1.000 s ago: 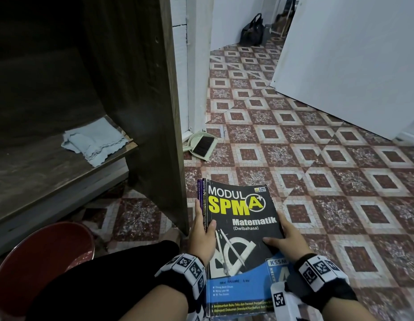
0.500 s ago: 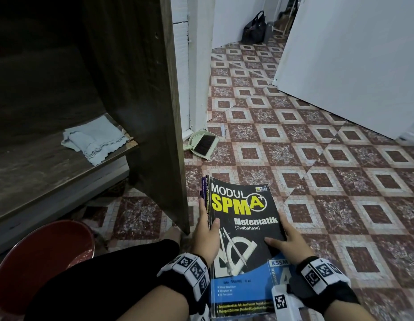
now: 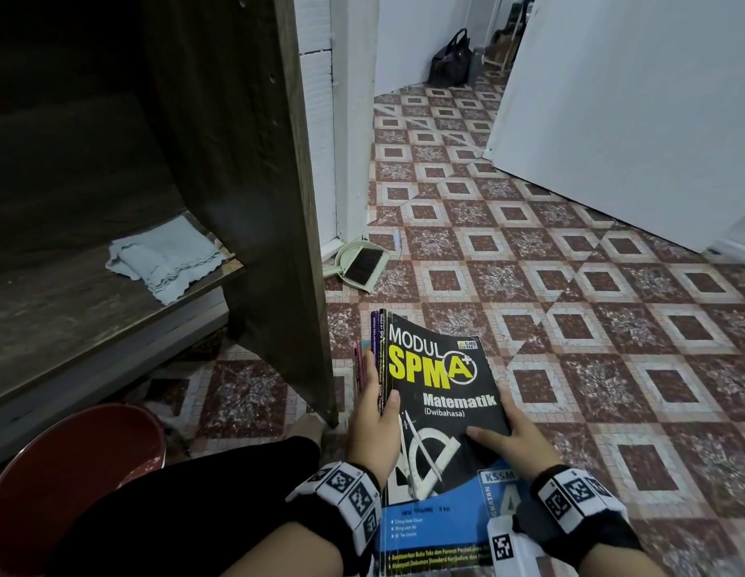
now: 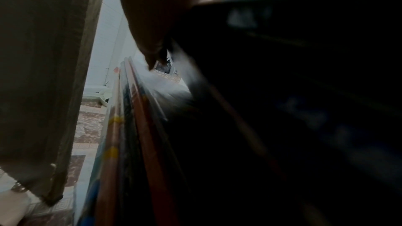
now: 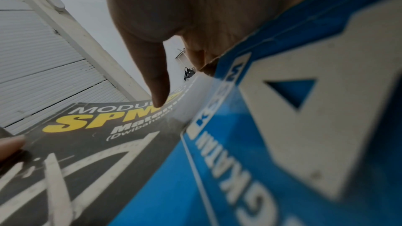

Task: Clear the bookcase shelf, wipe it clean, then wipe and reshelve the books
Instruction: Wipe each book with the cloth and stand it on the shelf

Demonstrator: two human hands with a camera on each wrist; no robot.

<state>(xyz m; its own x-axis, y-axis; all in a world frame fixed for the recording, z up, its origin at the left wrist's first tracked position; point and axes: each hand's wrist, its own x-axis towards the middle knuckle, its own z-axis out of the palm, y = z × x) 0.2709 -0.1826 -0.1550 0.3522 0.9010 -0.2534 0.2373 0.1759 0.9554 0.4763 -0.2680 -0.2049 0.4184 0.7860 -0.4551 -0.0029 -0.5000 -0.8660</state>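
Note:
A black and blue maths workbook [image 3: 437, 414] tops a stack of books [image 3: 372, 347] held over the tiled floor, right of the bookcase side panel [image 3: 254, 160]. My left hand [image 3: 372, 414] grips the stack's spine side, thumb on the cover, fingers among the book edges [image 4: 130, 118]. My right hand [image 3: 504, 435] grips the cover's right edge, thumb [image 5: 156, 82] on top of the workbook cover [image 5: 97, 135], fingers under it. A folded light blue cloth [image 3: 166, 260] lies on the dark wooden shelf [image 3: 62, 318].
A red bucket [image 3: 71, 472] stands at the lower left by my knee. A green dustpan with brush [image 3: 360, 264] lies on the floor beside the white wall corner. A white door [image 3: 633, 110] stands at the right; a black bag [image 3: 452, 60] sits far down the hall.
The stack has barely shifted; both hands keep the same hold on it.

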